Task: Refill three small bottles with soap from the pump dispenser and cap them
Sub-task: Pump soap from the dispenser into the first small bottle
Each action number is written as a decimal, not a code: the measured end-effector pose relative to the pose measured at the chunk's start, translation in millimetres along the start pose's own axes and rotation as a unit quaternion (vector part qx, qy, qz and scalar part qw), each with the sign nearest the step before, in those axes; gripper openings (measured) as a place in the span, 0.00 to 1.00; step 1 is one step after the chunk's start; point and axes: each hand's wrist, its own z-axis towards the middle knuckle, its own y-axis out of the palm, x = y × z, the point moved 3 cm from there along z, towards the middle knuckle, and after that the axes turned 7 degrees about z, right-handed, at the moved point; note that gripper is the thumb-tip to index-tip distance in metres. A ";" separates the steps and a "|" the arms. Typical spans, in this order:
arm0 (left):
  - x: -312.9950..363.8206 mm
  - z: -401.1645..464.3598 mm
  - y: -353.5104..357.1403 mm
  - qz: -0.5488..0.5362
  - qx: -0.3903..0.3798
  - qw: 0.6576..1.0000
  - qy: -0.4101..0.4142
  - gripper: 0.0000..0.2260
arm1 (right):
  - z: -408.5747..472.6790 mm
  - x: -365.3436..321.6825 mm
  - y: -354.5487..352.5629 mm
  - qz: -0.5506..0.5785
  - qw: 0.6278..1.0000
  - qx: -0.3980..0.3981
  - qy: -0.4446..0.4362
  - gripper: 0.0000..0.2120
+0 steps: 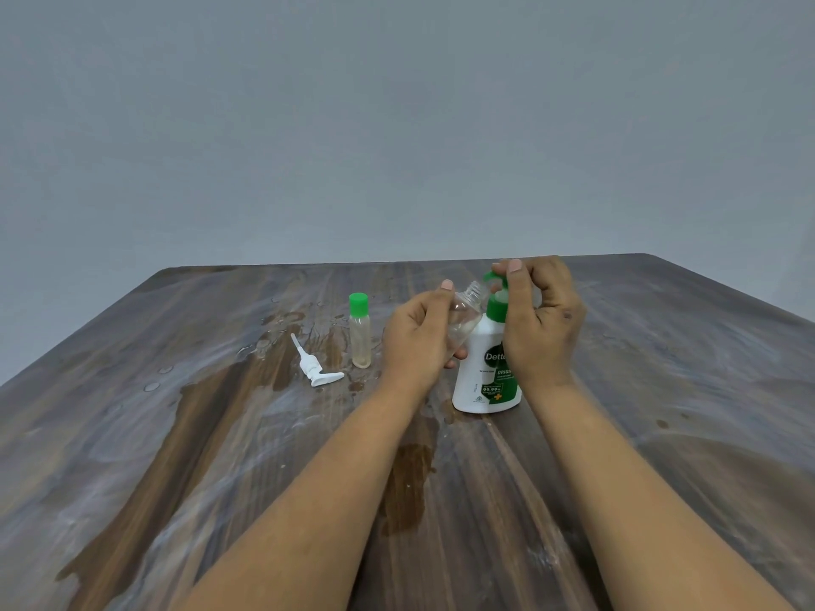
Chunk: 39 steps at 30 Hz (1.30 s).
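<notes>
- The left hand [419, 337] was clamped round an uncapped small clear plastic bottle [465, 319], fingers and thumb wrapped about its rounded body. The bottle was tilted so that its threaded mouth pointed up and toward the right hand, presumably to bring the opening under the spout.
- The right hand [542, 319] was curled over the green pump head [496, 280] of a white plastic soap dispenser with a green collar and printed label [483, 372]; thumb and forefinger pinched the top, a hold suited to pressing the pump down. The spout tip itself was hidden behind the fingers.
- The dispenser stood upright on the wood-grain tabletop [661, 478], directly below the right hand and touching or just beside the held bottle; which could not be told.
- Beyond the left hand, on its outer side, stood a second small clear bottle with a green cap [360, 332], upright, closed, with a pale yellowish liquid inside; judged already filled.
- Farther out on that same side lay a loose white plastic pump with its dip tube [315, 368], flat on the tabletop.
- The tabletop surface was smooth and streaked, with wet patches and droplets [273, 328] near the loose pump.
- A third small bottle was not in view.
</notes>
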 end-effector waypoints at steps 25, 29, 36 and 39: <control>-4.1 8.8 1.6 0.007 -0.018 1.000 -0.020 0.16 | 1.2 -2.0 -1.6 0.005 1.000 -0.007 -0.026 0.10; 0.4 13.9 0.1 0.050 -0.035 0.998 -0.014 0.19 | 1.7 -3.9 -1.1 0.002 1.000 -0.005 -0.026 0.09; -1.9 12.5 0.0 0.026 -0.047 0.998 -0.039 0.16 | 0.9 -2.1 -1.9 -0.006 1.000 -0.012 -0.012 0.10; -2.2 12.1 -0.4 0.017 -0.047 0.998 -0.042 0.15 | 0.6 -3.0 -1.0 -0.019 0.999 -0.024 -0.022 0.10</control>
